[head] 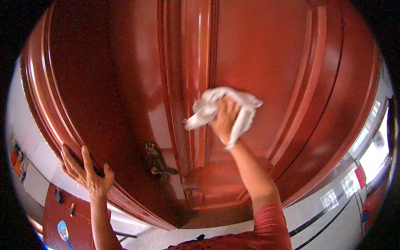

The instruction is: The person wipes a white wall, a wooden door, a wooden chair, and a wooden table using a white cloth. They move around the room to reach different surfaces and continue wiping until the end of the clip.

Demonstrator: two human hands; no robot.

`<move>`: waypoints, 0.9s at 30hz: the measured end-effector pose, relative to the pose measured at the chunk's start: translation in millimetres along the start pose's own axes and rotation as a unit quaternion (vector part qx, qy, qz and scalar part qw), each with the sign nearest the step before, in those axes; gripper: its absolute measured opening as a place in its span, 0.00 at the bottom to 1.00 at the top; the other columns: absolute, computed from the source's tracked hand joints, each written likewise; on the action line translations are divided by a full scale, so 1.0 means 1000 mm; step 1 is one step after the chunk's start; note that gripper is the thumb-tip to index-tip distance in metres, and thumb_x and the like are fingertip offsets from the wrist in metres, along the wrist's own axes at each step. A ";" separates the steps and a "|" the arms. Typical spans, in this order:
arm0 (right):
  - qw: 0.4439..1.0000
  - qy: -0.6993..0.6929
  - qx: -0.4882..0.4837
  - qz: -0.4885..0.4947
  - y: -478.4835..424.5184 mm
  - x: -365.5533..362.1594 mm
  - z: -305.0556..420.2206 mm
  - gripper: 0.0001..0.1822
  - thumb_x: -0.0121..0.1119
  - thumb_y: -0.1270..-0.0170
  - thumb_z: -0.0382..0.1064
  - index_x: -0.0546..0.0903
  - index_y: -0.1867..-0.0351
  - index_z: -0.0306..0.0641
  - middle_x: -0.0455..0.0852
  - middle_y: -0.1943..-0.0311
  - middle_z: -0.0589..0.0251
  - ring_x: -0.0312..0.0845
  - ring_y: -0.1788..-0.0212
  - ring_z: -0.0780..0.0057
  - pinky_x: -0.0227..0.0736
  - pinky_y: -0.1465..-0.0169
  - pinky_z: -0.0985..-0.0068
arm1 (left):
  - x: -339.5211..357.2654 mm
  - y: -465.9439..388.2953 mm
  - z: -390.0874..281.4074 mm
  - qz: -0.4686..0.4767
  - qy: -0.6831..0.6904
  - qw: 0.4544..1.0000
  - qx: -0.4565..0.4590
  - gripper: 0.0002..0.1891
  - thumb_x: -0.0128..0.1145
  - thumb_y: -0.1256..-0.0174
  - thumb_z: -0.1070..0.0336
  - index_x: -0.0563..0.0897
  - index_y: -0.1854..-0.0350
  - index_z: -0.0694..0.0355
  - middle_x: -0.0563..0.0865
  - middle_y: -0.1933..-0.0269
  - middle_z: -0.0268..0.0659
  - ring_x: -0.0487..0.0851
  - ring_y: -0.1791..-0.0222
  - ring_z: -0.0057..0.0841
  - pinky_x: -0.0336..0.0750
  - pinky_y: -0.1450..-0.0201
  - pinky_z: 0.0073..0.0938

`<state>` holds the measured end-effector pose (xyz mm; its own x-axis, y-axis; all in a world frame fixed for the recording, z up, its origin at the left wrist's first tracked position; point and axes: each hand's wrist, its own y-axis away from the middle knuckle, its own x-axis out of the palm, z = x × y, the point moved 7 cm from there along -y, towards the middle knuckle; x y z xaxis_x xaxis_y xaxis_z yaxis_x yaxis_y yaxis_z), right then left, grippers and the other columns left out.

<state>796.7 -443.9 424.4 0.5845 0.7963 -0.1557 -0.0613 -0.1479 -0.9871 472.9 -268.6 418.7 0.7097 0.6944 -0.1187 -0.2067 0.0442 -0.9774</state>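
Observation:
A crumpled white cloth point(247, 122) is bunched under my right hand point(226, 117), which presses it against the glossy red-brown wooden door point(262, 62). The cloth lies partly over a raised vertical moulding point(203, 62) and partly over the flat panel to its right. Cloth and hand are slightly blurred. My left hand point(89, 175) rests with spread fingers on the moulded red wooden edge point(54, 125) at the left, holding nothing. Between the hands, lower down, a dark metal door handle point(159, 167) with an ornate plate is fixed to the shadowed wood.
At the lower left stands a red-brown table point(78, 215) bearing a blue hand fan point(63, 232), a small yellow-and-black item point(72, 210) and a black object point(58, 196). Pale floor point(328, 218) with black stripes extends at the lower right, below a bright opening point(375, 153).

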 end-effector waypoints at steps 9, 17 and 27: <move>0.917 0.272 0.256 -0.140 -0.032 -0.081 -0.229 0.27 0.55 0.44 0.39 0.68 0.47 0.21 0.66 0.44 0.43 0.60 0.42 0.50 0.57 0.43 0.56 | 0.002 0.002 0.002 0.000 0.007 1.000 -0.006 0.38 0.53 0.55 0.56 0.62 0.34 0.46 0.52 0.31 0.54 0.51 0.31 0.50 0.42 0.34 0.55; 0.863 0.098 0.441 -0.226 0.053 -0.038 -0.175 0.29 0.53 0.44 0.33 0.60 0.42 0.22 0.68 0.49 0.39 0.61 0.44 0.49 0.55 0.40 0.57 | 0.004 0.003 0.006 0.009 0.008 1.000 -0.018 0.39 0.53 0.58 0.57 0.63 0.35 0.45 0.53 0.32 0.58 0.52 0.32 0.53 0.42 0.35 0.59; 0.983 -0.149 0.011 0.108 -0.037 0.032 0.078 0.25 0.62 0.53 0.33 0.73 0.49 0.39 0.71 0.49 0.51 0.63 0.42 0.54 0.53 0.39 0.57 | 0.008 0.006 0.004 0.035 0.040 0.998 -0.030 0.34 0.56 0.58 0.53 0.70 0.40 0.47 0.55 0.34 0.61 0.52 0.33 0.57 0.42 0.38 0.65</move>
<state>754.9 -367.3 452.7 0.2935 0.8842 -0.3634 -0.1780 -0.3229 -0.9295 474.5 -259.9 412.7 0.7467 0.6351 -0.1979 -0.2189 -0.0464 -0.9746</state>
